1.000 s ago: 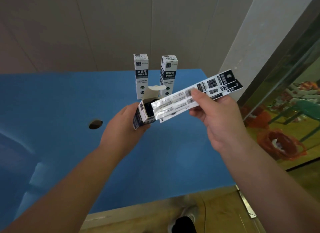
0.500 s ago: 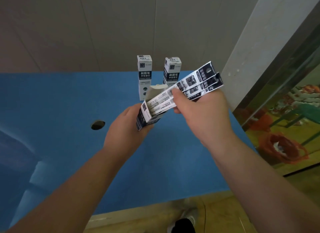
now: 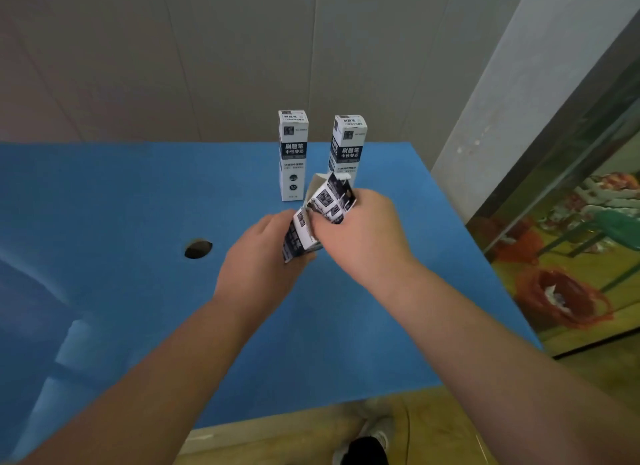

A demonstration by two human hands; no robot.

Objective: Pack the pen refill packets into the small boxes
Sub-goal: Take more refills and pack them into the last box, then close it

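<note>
Honestly, I'd keep the left hand (image 3: 263, 256) gripping the open box (image 3: 300, 234) steady above mid-worktop (image 3: 104, 194), while the right hand (image 3: 360, 232), pinching the refill packets (image 3: 333, 201), pushes straight along it; two boxes (image 3: 293, 154) stand at 12 o'clock.

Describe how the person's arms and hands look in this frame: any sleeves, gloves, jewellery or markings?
Both forearms are bare all the way to the frame edge, with no sleeve in view. The left hand and the right hand wear no gloves, and no watch, bracelet or ring is visible. No markings show on either arm.
</note>
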